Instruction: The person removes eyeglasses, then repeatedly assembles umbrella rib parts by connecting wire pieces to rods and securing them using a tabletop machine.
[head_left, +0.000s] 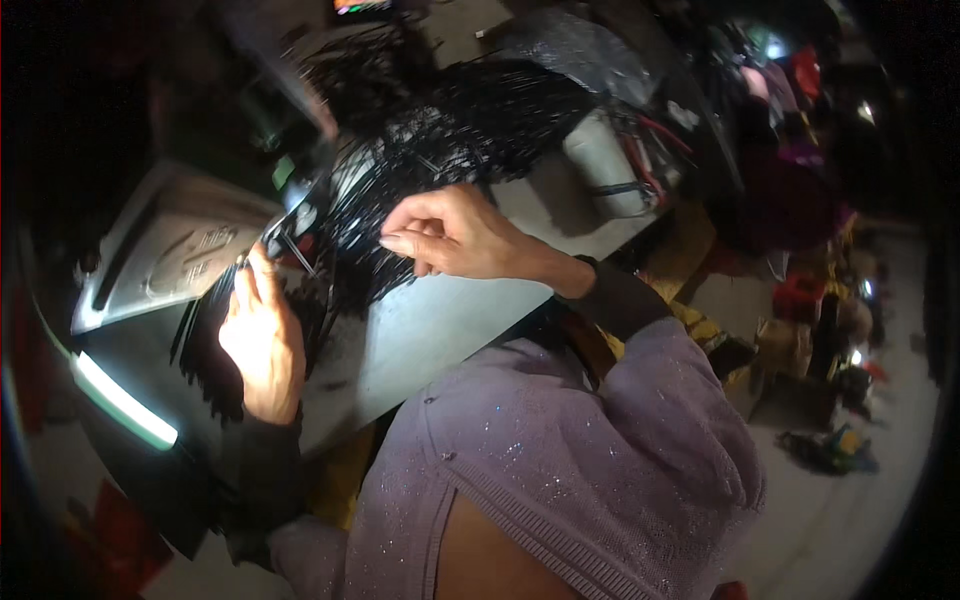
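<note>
My left hand (262,350) reaches up to the working end of a machine with a pale metal cover plate (190,255). Its thumb and forefinger are pinched together at a small part beside the plate; what they grip is too small to make out. Over the table, my right hand (450,235) is closed, with fingers curled and thumb pressed against them. Whatever it may hold is hidden. Just beyond it lies a large heap of thin black strips (470,115), possibly wires or cable pieces. More black strips (210,360) hang down beside my left hand.
A bright tube lamp (125,400) glows at the lower left. On the grey tabletop (450,320), a whitish cylinder (605,165) stands at the right, near red-handled tools (655,150). Clear plastic sheeting (580,55) lies behind. Boxes and mixed items crowd the floor at far right.
</note>
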